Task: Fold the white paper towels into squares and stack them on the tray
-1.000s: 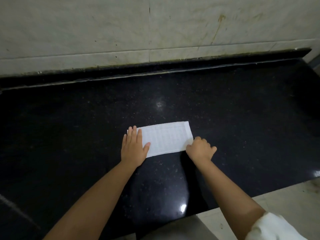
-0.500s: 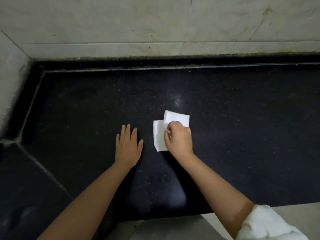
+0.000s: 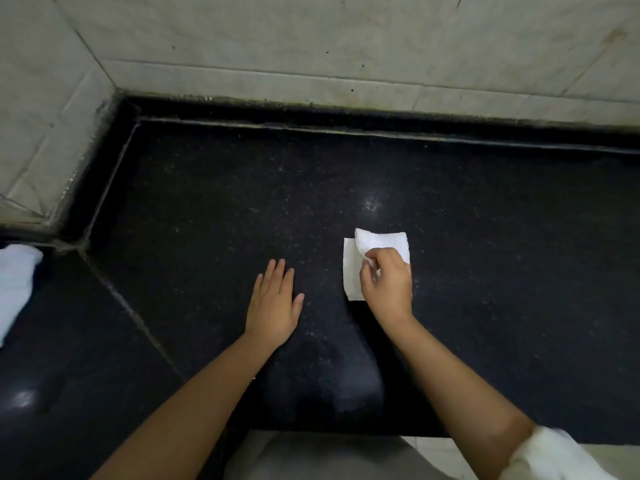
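A white paper towel (image 3: pixel 353 271), folded over into a rough square, lies on the black stone counter (image 3: pixel 214 209). My right hand (image 3: pixel 388 284) sits on top of it and pinches its upper folded layer between thumb and fingers; the top left corner curls up. My left hand (image 3: pixel 275 303) lies flat on the bare counter a short way left of the towel, fingers straight, holding nothing. No tray is in view.
A heap of white paper or cloth (image 3: pixel 14 282) shows at the left edge on the adjoining counter section. Tiled walls (image 3: pixel 311 53) close off the back and left. The counter's front edge runs along the bottom.
The long towel has been folded over from right to left into a square by my right hand. My left hand came off it onto the counter. The view swung left.
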Tool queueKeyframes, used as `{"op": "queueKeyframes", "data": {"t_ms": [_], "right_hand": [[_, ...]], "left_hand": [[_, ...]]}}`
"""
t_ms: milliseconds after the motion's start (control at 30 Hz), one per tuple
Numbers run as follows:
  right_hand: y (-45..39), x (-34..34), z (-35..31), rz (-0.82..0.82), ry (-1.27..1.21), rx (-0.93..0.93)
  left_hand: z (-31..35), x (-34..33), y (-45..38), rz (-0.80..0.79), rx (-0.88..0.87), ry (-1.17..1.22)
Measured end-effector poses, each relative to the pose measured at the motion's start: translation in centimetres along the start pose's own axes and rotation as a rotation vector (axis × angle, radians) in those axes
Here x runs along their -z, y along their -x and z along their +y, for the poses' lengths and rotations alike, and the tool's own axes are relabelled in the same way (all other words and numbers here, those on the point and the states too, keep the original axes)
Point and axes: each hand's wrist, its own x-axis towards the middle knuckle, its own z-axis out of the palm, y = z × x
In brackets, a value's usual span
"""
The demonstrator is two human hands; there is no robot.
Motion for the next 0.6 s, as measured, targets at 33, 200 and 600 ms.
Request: {"op": "queueKeyframes", "data": {"t_ms": [33, 200, 600], "right_hand": [[-0.1, 0.0, -0.2, 0.024, -0.013, 0.016], [1.9, -1.6, 1.0, -0.14, 0.249, 0.173], [2.8, -0.9, 3.2, -0.295, 0.301, 0.347]], "left_hand": [[0.0, 0.0, 0.0, -0.003, -0.004, 0.003], [-0.2, 0.1, 0.1, -0.03, 0.001, -0.033], [0.7, 0.3, -0.1, -0.039, -0.038, -0.054]]}}
